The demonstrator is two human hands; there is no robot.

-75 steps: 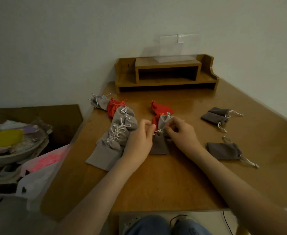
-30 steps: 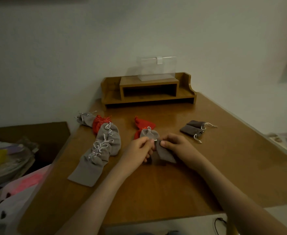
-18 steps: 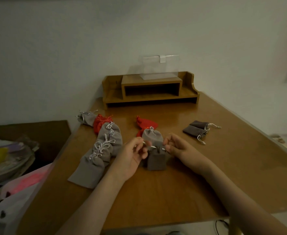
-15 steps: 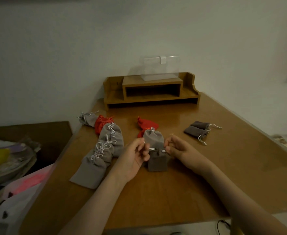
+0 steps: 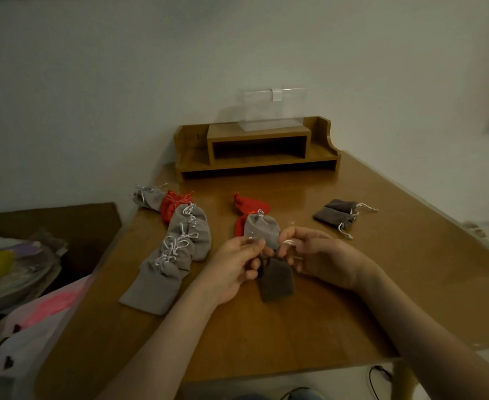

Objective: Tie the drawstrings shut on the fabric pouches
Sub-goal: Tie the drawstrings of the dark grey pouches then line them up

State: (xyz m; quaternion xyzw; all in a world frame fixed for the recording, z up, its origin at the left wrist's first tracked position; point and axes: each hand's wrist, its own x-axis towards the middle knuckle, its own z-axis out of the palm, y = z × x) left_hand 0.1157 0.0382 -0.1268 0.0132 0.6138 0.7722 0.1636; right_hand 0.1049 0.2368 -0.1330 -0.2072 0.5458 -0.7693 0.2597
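Pinching the pale cord (image 5: 289, 242) of a dark grey pouch (image 5: 276, 280), I am working with both sets of fingers curled: the left grip (image 5: 237, 264) is nipping one end and the right grip (image 5: 321, 258) is holding a small loop. The soft, flat, rectangular pouch is lying between them on the glossy wooden surface (image 5: 295, 327). Just behind it, a lighter grey pouch (image 5: 262, 229) is sitting cinched, overlapping the red pouches (image 5: 250, 204).

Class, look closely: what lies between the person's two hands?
The head view shows the dark grey pouch between the left hand and the right hand. Both hands pinch its drawstrings.
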